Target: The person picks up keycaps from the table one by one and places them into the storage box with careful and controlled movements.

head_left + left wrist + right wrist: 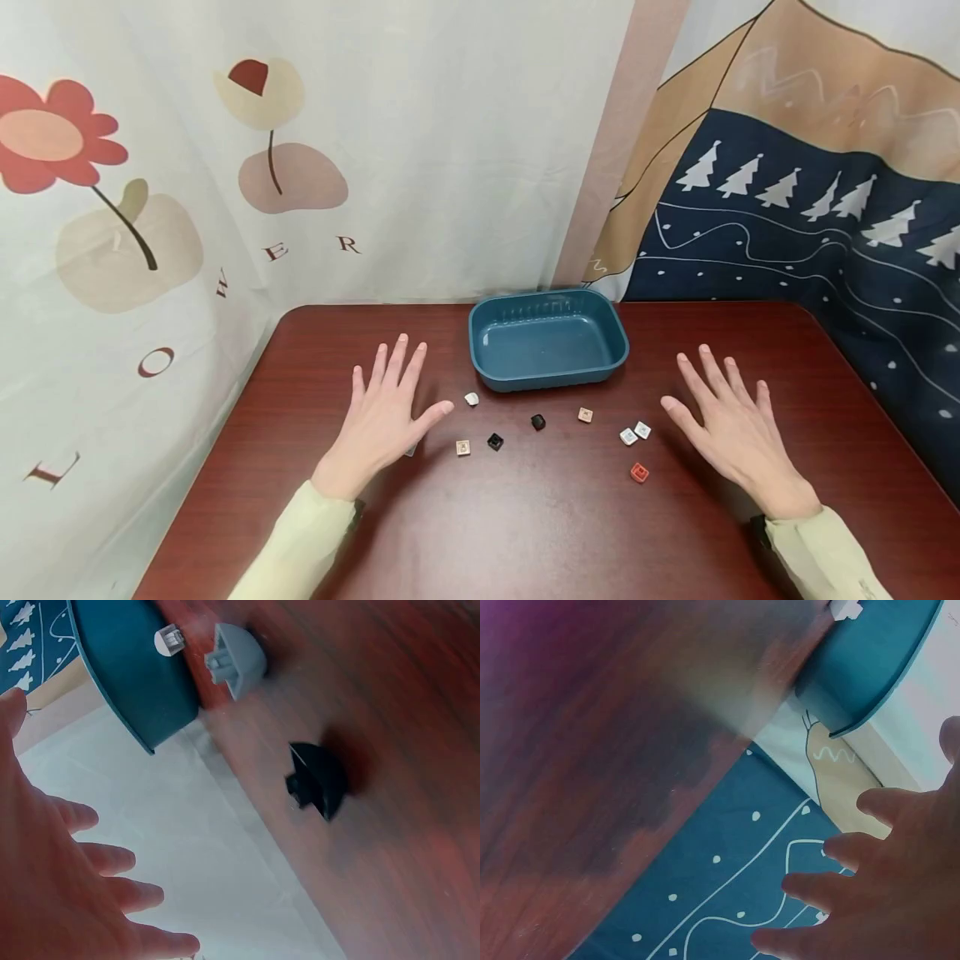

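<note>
My left hand (pixel 382 421) hovers over the table's left side, fingers straight and spread, holding nothing. Across from it, my right hand (pixel 738 429) is also spread and holds nothing. Several small keycaps lie scattered between them: a white keycap (pixel 472 399), two beige ones, a black keycap (pixel 496 442) with another black one, a pair of white keycaps (pixel 628 437) and a red keycap (pixel 639 472). Partly hidden beneath the left hand is a grey keycap (pixel 238 661), plainer in the left wrist view, where a black keycap (pixel 319 780) lies on its side.
A blue plastic basin (pixel 551 382) stands at the back middle of the dark red wooden table (pixel 540 533). Behind hang a white flower-print curtain (pixel 450 150) and, at the right, a dark blue cloth (pixel 750 242) with white trees.
</note>
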Tool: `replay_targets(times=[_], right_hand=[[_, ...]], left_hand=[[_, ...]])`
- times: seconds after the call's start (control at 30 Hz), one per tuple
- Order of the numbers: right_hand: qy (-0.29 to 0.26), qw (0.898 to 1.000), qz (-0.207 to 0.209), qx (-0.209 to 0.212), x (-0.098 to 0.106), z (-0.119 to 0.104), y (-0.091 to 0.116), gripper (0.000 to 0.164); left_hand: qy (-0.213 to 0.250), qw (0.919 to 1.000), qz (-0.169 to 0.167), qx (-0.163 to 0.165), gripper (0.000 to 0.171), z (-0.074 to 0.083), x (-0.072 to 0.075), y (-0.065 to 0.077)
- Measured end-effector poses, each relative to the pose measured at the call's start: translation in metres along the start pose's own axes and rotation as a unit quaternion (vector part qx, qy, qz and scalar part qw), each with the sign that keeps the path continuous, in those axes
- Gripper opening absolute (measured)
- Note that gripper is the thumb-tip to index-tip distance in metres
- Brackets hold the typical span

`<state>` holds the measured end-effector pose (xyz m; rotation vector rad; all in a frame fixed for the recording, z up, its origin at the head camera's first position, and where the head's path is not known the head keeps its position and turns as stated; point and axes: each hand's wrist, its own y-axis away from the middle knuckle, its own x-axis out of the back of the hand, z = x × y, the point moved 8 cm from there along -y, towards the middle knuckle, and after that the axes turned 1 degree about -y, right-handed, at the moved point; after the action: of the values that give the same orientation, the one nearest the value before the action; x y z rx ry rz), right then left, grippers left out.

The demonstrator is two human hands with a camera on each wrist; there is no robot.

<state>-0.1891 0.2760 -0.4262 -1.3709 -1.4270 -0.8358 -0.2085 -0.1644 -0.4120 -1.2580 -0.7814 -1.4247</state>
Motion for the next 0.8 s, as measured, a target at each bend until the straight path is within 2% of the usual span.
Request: replay_targets(times=[0.2,0.6,0.8], right_hand=[[-0.011,1.0,0.008,0.01,0.003,-0.009,-0.008,0.077],[-0.076,0.997,-0.031,-0.006,-0.008,-0.023,-0.03,0.077],[-0.107,0.993,-0.042,-0.015,-0.014,-0.029,-0.039,0.079]], left_hand=[[0.02,0.9998,-0.003,0.003,0.096,0.006,0.0,-0.007],[0.033,0.9994,0.005,-0.006,0.095,0.021,-0.008,-0.026],[0.056,0.9983,-0.013,0.004,0.096,0.03,-0.015,-0.04]])
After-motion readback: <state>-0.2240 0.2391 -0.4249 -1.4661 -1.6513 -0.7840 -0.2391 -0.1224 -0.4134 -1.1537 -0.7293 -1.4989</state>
